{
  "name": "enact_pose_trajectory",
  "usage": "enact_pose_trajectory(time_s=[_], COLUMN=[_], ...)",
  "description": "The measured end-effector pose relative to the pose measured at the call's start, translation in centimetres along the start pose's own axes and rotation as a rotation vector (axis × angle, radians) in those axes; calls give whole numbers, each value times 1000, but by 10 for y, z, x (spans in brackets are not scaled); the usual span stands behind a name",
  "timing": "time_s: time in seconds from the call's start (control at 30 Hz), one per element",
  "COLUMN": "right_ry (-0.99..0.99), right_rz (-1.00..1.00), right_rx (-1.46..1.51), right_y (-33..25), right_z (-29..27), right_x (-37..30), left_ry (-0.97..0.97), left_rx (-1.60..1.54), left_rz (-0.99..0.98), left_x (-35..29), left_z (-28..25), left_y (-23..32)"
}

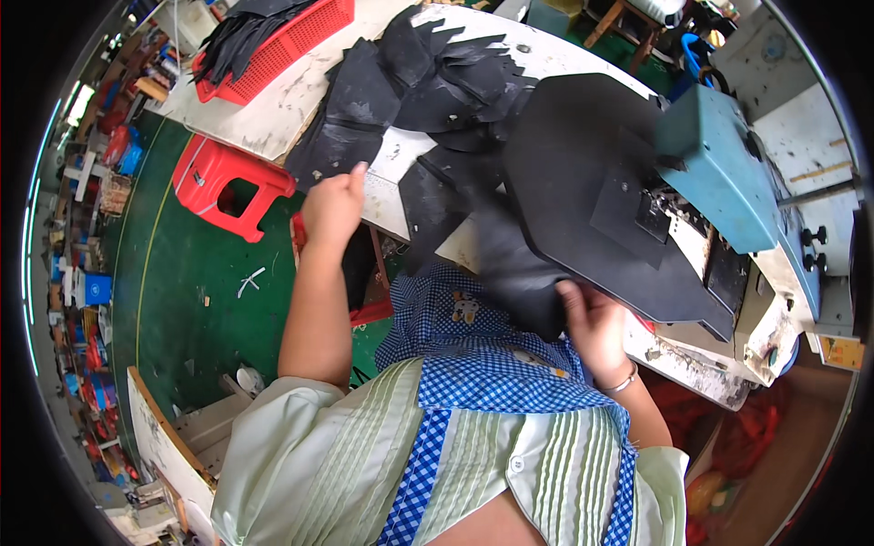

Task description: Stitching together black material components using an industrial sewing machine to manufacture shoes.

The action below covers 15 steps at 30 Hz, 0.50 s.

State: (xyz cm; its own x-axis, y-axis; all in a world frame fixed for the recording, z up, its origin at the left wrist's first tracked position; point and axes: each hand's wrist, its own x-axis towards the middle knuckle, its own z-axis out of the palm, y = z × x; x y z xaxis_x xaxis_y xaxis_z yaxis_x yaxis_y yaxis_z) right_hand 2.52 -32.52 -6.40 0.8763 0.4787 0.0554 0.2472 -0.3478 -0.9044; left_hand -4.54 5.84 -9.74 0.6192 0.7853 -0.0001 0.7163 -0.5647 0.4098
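Note:
My right hand (596,332) pinches the edge of a limp black leather-like piece (519,264), smeared by motion, which hangs over the table edge in front of my apron. That piece lies beside the broad black plate (583,155) of a blue-green machine (728,173). My left hand (332,211) is raised near the table's left edge, fingers curled in and thumb up; what it holds, if anything, is hidden. Just beyond it, flat black cut pieces (364,91) lie in an overlapping heap on the white table (391,164).
A red basket (282,55) with black strips stands on the far left of the table. Below it, a red plastic stool (228,187) is on the green floor (164,300). Cluttered shelves (86,364) line the left side. At the far right sits a wooden stool (624,27).

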Motion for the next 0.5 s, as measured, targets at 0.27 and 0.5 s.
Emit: enact_pose_trajectory(time_s=[0.27, 0.5], right_ry=[265, 255], right_rz=[-167, -244], right_rx=[-461, -590], right_y=[75, 15], right_z=[-28, -36], right_x=[-6, -9], left_ry=[489, 244], left_rx=[-13, -118], left_rz=[297, 236], left_x=[38, 103], left_z=[37, 33], left_y=[16, -11])
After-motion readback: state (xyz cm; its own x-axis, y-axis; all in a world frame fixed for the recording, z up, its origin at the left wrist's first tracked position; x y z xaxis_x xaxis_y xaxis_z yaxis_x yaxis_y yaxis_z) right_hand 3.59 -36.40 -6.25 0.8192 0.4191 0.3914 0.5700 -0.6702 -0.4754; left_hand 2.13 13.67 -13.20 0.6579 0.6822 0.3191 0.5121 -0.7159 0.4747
